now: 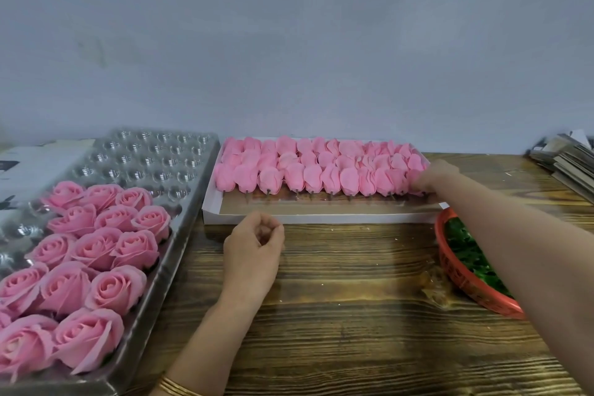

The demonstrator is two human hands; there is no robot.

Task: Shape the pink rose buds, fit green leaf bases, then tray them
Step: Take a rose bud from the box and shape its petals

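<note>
A white cardboard box (289,218) at the back of the table holds rows of closed pink rose buds (302,167). My right hand (434,175) reaches to the right end of the front row and its fingers touch a bud there; motion blur hides the grip. My left hand (254,246) hovers over the table in front of the box, fingers loosely curled, holding nothing. A clear plastic cavity tray (180,212) on the left holds several finished open pink roses (96,248). A red basket (466,280) on the right holds green leaf bases (469,254).
The wooden table (347,315) runs to a plain wall behind. A stack of flat cards or boards (565,158) lies at the far right. A white box (35,167) sits at the far left behind the tray. The tray's far cavities are empty.
</note>
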